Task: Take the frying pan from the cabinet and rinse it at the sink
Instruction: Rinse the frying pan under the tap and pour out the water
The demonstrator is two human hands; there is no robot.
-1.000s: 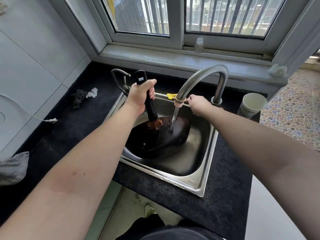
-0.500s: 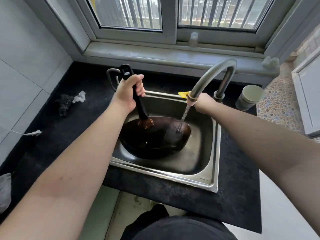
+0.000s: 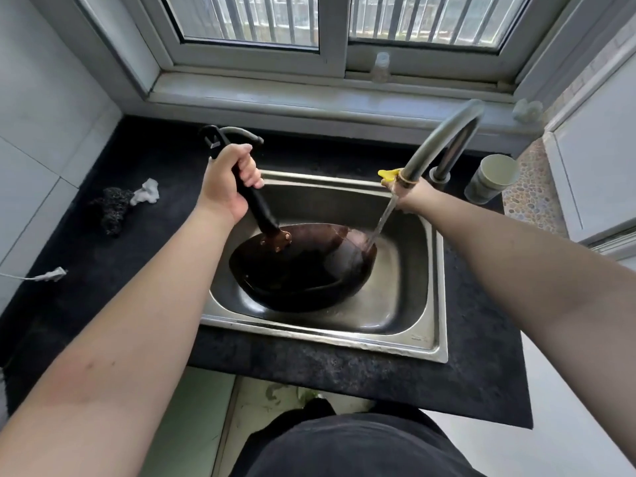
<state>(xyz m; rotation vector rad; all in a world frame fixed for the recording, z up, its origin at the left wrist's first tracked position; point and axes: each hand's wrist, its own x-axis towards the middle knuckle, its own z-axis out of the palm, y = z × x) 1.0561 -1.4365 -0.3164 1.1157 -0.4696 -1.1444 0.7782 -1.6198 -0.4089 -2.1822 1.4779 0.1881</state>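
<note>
The left hand [image 3: 227, 180] still clenches the frying pan [image 3: 303, 266] handle; the water stream now lands nearer the pan's right rim. The right hand's [image 3: 411, 197] grip behind the faucet [image 3: 444, 139] is hidden.

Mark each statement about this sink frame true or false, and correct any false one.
1. The left hand grips the pan by its black handle. True.
2. The pan lies on the counter beside the sink. False: it sits tilted inside the sink.
3. Water runs from the faucet onto the pan's right edge. True.
4. The right hand holds a sponge over the pan. False: it is at the faucet's spout end, and no sponge shows in it.
5. A cup stands on the counter right of the faucet. True.
6. The scourer lies inside the sink. False: it lies on the counter left of the sink.
</note>
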